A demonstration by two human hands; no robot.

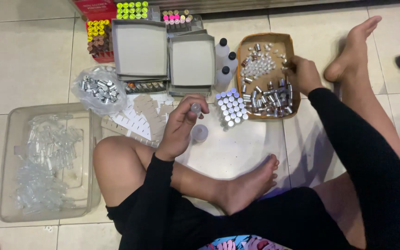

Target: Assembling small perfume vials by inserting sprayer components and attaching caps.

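Note:
I sit on a tiled floor with my legs spread. My left hand [180,126] holds a small clear vial [196,109] upright between thumb and fingers, just left of a cluster of standing vials with pale caps [230,107]. My right hand [301,74] reaches into a brown cardboard tray [244,46] at its right edge, fingers closed among small silver caps [269,99] and white plugs [258,68]. Whether it grips one I cannot tell. A small round clear lid [200,133] lies on the floor below the held vial.
A clear plastic bin [5,162] of empty vials stands at left. A bag of silver caps [99,90], two grey box lids [140,48], three black-capped white bottles [225,65], cardboard dividers [140,118] and boxes of coloured-cap vials [132,9] lie ahead.

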